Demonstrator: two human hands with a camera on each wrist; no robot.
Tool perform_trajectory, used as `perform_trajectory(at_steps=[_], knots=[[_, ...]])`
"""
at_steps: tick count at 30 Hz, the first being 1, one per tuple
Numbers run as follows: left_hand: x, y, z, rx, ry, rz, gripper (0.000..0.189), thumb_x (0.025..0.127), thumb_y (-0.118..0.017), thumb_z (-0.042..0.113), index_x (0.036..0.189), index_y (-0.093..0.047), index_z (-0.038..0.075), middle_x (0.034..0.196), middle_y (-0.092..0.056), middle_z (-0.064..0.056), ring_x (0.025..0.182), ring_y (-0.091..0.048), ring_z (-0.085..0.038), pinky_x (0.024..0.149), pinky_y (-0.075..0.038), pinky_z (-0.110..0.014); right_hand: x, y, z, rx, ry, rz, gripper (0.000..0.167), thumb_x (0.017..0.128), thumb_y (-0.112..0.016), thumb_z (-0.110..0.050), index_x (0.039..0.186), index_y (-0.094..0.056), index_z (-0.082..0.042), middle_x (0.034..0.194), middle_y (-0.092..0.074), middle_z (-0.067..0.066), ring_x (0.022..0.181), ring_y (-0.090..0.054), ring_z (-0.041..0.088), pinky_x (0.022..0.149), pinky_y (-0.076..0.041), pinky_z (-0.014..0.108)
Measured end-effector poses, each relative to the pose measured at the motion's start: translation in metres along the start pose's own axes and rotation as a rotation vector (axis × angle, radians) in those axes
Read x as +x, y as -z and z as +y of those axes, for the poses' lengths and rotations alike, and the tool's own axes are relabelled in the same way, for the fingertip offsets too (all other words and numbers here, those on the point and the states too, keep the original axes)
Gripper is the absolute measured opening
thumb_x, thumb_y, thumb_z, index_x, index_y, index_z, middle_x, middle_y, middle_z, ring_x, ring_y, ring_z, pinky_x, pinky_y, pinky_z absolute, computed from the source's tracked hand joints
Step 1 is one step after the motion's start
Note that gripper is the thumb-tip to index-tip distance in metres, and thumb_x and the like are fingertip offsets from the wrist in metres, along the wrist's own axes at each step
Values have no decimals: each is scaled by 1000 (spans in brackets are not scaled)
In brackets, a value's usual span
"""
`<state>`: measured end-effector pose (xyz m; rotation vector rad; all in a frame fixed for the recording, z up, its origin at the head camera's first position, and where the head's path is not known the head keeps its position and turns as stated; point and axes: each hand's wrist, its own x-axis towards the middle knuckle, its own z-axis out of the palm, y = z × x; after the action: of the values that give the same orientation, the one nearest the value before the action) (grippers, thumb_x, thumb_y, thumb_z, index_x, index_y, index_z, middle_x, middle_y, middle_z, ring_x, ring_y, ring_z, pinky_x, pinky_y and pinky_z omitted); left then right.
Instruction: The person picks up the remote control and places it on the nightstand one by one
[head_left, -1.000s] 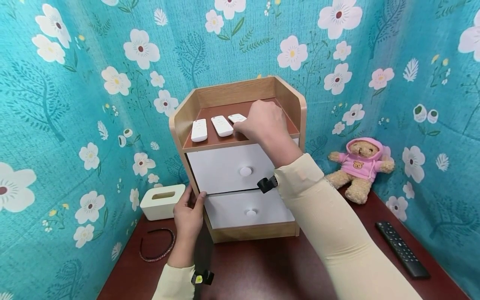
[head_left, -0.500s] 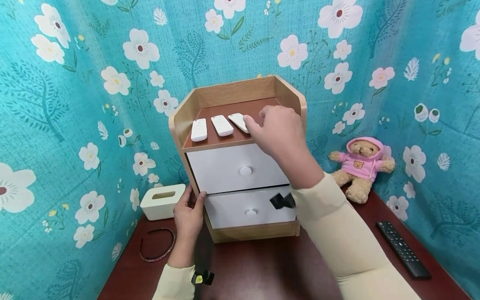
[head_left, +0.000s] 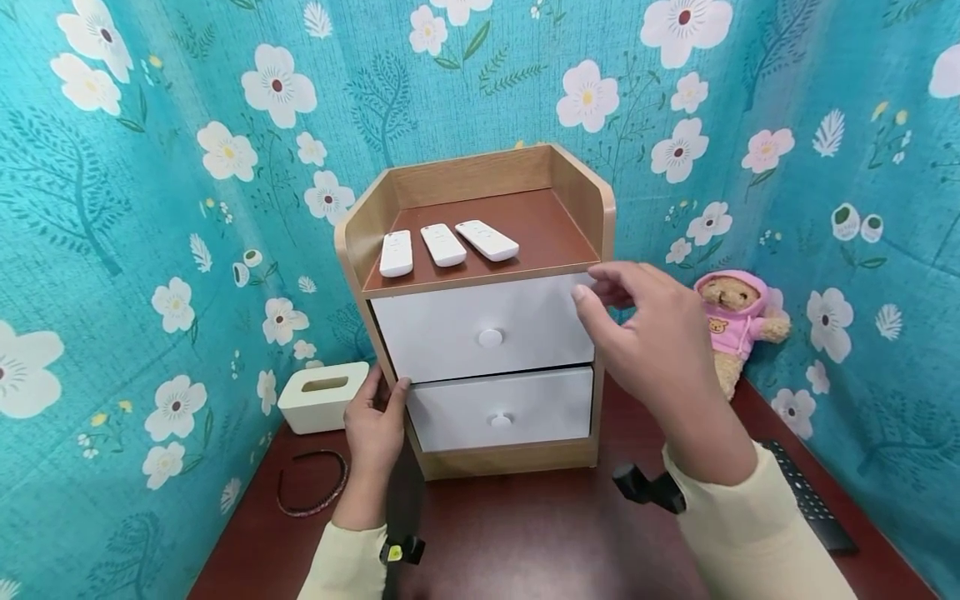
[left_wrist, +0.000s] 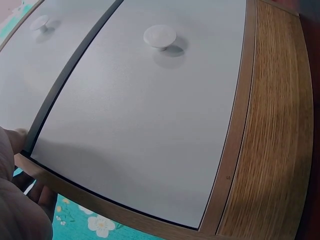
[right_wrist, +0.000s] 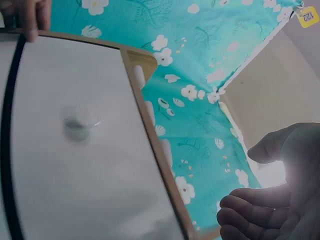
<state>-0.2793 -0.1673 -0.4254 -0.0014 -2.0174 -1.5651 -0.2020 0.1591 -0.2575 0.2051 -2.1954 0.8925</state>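
Observation:
A small wooden cabinet (head_left: pixel 510 462) with two white drawers stands on the dark red table. My left hand (head_left: pixel 375 425) holds its left side edge, thumb on the front and fingers round the side; the left wrist view shows this thumb (left_wrist: pixel 16 140) near the gap between the drawers. On the cabinet's brown top lie three white remote controls (head_left: pixel 396 253), (head_left: pixel 443 245), (head_left: pixel 487 240) in a row. My right hand (head_left: pixel 660 333) hovers in front of the cabinet's upper right corner, fingers loosely bent and holding nothing. Round white knobs (head_left: pixel 491 337) sit on both drawers, which are closed.
Left of the cabinet are a cream tissue box (head_left: pixel 322 398) and a headband (head_left: pixel 341 483). A teddy bear in a pink hoodie (head_left: pixel 731 321) sits at the right, partly behind my right hand. A black remote (head_left: pixel 806 492) lies partly hidden by my right sleeve. Flowered teal curtain surrounds the table.
My right hand has let go of the rightmost white remote and moved right and down, off the cabinet top. My left hand stays on the cabinet's side. The view has tilted slightly down.

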Motion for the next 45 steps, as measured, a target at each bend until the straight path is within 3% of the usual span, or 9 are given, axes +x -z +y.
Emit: perform_trajectory(at_steps=[4, 9, 14, 21, 25, 28, 33, 36, 45], knots=[[1, 0, -2, -4, -12, -4, 53, 105, -77, 25, 154, -63, 10, 136, -75, -19, 115, -72, -24, 86, -53, -9, -20, 1, 23, -22, -17, 21, 41, 100, -76, -38, 128, -78, -8, 114, -77, 14, 107, -69, 34, 95, -56, 62], [-1, 1, -3, -7, -25, -8, 52, 104, -77, 23, 153, -64, 9, 135, -75, -19, 108, -70, -6, 86, -54, -9, -46, 3, 62, -79, -64, 4, 42, 100, -76, -37, 131, -76, -7, 116, -77, 16, 109, -68, 37, 96, -54, 66], [0, 1, -5, -3, -13, -3, 53, 104, -77, 24, 153, -64, 8, 135, -75, -19, 108, -69, -6, 86, -54, -8, -69, 14, 109, -155, -197, -30, 46, 103, -73, -43, 135, -74, -10, 120, -77, 18, 103, -65, 35, 80, -52, 50], [-1, 1, -5, 14, -11, 5, 51, 104, -78, 25, 151, -66, 9, 129, -76, -20, 103, -68, -8, 82, -53, -9, -98, 26, 167, -199, -314, -45, 58, 103, -74, -48, 142, -70, -6, 126, -75, 23, 111, -66, 40, 83, -44, 40], [0, 1, -5, 11, -29, 8, 52, 104, -78, 25, 151, -66, 8, 129, -77, -20, 101, -67, -5, 83, -53, -8, -112, 28, 200, -208, -373, -84, 63, 103, -74, -51, 144, -68, -3, 126, -75, 24, 108, -66, 39, 74, -40, 23], [0, 1, -4, 15, -34, 7, 52, 104, -78, 25, 151, -66, 8, 129, -77, -20, 102, -67, -5, 84, -53, -8, -122, 29, 225, -214, -417, -114, 66, 103, -74, -51, 144, -67, 0, 126, -74, 26, 107, -69, 41, 68, -38, 18], [0, 1, -3, 2, -41, 0, 51, 104, -78, 24, 151, -65, 8, 130, -77, -20, 102, -67, -1, 84, -53, -8, -138, 30, 260, -256, -462, -146, 68, 104, -74, -49, 141, -65, 7, 126, -72, 32, 108, -68, 48, 81, -49, 45], [1, 1, -3, -19, -51, 1, 50, 104, -78, 22, 151, -66, 9, 127, -77, -20, 100, -67, 0, 83, -53, -8, -146, 31, 274, -282, -496, -164, 71, 104, -73, -51, 140, -62, 10, 126, -69, 35, 109, -66, 50, 87, -46, 63], [-1, 1, -4, 7, -70, 9, 50, 104, -78, 21, 151, -66, 8, 125, -78, -21, 100, -70, -6, 82, -54, -9, -166, 35, 302, -377, -581, -220, 78, 100, -77, -51, 140, -58, 13, 128, -59, 43, 111, -58, 58, 91, -43, 70]])
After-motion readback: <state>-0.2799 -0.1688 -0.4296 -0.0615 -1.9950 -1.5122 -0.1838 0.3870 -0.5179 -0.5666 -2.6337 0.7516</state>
